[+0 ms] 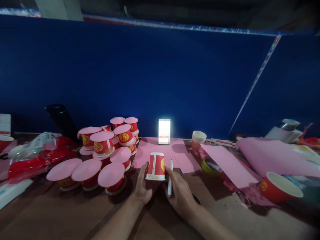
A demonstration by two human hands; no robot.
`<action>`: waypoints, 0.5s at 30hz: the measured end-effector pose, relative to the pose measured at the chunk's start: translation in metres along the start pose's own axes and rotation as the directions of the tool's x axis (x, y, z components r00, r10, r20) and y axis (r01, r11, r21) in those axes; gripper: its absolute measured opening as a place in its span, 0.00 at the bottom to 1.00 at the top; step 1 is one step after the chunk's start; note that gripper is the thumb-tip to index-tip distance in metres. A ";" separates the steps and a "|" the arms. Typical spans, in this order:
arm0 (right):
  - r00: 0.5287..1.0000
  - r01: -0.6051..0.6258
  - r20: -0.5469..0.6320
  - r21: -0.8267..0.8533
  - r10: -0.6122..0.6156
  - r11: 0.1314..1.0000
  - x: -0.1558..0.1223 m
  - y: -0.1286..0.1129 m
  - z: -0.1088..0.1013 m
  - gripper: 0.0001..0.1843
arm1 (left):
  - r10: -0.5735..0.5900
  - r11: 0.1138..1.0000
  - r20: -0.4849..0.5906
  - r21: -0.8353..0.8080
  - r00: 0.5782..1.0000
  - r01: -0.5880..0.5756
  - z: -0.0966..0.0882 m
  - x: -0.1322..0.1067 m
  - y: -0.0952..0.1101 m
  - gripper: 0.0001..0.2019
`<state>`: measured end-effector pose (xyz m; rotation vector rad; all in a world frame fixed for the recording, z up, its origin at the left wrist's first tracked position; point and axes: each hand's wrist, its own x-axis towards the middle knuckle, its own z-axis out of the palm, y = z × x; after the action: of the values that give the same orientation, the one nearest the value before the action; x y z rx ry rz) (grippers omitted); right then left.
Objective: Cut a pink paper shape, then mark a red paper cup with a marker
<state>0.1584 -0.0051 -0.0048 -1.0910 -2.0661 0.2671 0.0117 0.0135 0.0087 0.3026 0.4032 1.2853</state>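
Note:
Between my two hands is a red paper cup [155, 166] with gold print, upside down, its rim toward the table. The fingers of my left hand [143, 190] press against its left side. My right hand [181, 191] touches its right side and also holds a white pen [170, 178] upright, with the tip pointing up. Behind the cup lie pink paper sheets [147, 153] on the brown table. To the left stand several upturned red cups [102, 146] topped with pink paper discs [111, 175], some of them stacked.
A bright phone-like screen [164, 131] stands at the back. On the right are a white cup [198, 137], a yellow-green bowl [210, 166], pink sheets [232, 166], paper scraps and a red cup [280, 187]. Red plastic packaging [37, 163] lies left. A blue partition [150, 73] rises behind.

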 end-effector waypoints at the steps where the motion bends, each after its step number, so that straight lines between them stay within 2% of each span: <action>1: 1.000 0.003 -0.003 -0.003 -0.003 1.000 0.000 0.000 0.000 0.33 | 0.001 1.000 0.001 0.003 1.000 -0.001 0.000 0.000 0.000 0.12; 15: 1.000 0.008 0.019 0.014 -0.008 1.000 0.001 -0.001 -0.002 0.32 | 0.023 1.000 -0.024 0.020 0.999 -0.023 0.002 -0.001 0.000 0.12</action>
<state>0.1587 -0.0053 -0.0026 -1.0755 -2.0820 0.2879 0.0122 0.0125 0.0110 0.3097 0.4345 1.3092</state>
